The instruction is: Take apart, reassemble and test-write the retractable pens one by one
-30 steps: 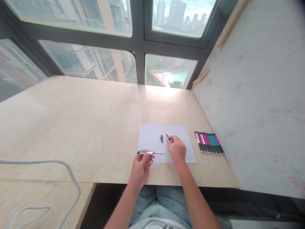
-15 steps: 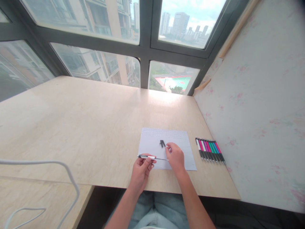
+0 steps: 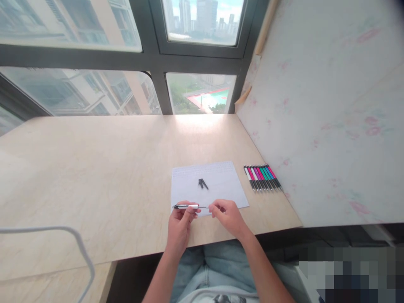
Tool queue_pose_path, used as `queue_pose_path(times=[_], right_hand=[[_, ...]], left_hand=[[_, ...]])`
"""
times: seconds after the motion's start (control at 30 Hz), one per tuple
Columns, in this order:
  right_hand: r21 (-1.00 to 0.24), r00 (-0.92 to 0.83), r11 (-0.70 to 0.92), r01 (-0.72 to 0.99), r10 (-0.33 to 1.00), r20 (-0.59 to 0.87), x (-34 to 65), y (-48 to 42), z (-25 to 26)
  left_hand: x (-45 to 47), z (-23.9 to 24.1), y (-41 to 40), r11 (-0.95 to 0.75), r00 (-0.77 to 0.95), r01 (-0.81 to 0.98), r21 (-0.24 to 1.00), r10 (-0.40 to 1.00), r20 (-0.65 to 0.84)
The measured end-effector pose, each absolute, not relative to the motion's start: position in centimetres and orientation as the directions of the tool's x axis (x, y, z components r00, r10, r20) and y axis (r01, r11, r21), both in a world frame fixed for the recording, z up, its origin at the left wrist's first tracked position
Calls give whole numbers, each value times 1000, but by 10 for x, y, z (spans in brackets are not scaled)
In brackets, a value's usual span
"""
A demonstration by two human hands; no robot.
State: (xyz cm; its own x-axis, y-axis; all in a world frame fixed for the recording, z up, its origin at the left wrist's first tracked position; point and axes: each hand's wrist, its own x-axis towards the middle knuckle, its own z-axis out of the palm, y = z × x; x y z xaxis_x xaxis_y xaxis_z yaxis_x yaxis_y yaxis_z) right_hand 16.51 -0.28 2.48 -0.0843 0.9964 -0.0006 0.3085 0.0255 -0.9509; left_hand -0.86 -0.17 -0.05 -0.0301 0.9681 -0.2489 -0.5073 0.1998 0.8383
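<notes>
My left hand is closed on the white and black barrel of a pen, held level over the near edge of a white sheet of paper. A thin refill sticks out of the barrel to the right. My right hand pinches at the tip of that refill. Two small black pen parts lie side by side on the middle of the sheet.
A row of several pens with white, pink, green and blue grips lies to the right of the sheet, near a pale wall panel. The light wooden desk runs to the windows. A white cable loops at the lower left.
My right hand has put down a small black part beside the other one, then drawn back to the refill's tip. The camera has turned, so everything has shifted left in view.
</notes>
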Motion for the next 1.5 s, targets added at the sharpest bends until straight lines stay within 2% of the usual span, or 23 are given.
queue_pose_path(times=[0.27, 0.73, 0.83, 0.9, 1.0, 1.13, 1.23, 1.37, 1.43, 1.5], right_hand=[[-916, -85, 110, 387, 993, 83, 166, -5, 24], [-878, -107, 166, 450, 986, 131, 166, -5, 29], [-889, -63, 139, 436, 990, 124, 173, -5, 23], [-888, 36, 105, 448, 990, 135, 179, -3, 15], [-841, 158, 54, 538, 974, 164, 184, 10, 1], [-728, 137, 96, 679, 957, 255, 173, 43, -8], [-700, 111, 110, 705, 958, 263, 159, 66, -5], [-735, 115, 85, 673, 969, 217, 154, 66, 2], [-796, 113, 72, 601, 978, 174, 158, 53, 5], [-845, 39, 96, 526, 990, 136, 163, 40, 10]], left_hand=[[-9, 6, -5, 269, 77, -539, 798, 960, -271], [-11, 2, -3, 260, 37, -623, 738, 952, -304], [-12, 0, -2, 251, 5, -638, 728, 947, -322], [-12, 0, -2, 238, -24, -659, 714, 941, -336], [-12, 0, -1, 224, -51, -684, 695, 935, -351], [-12, -1, 0, 233, -42, -687, 689, 933, -357], [-13, -2, 0, 230, -41, -684, 693, 935, -351], [-13, -3, -2, 227, -31, -660, 716, 944, -328], [-12, -3, -3, 234, -13, -645, 728, 949, -316], [-11, -2, -3, 243, 5, -633, 735, 951, -311]])
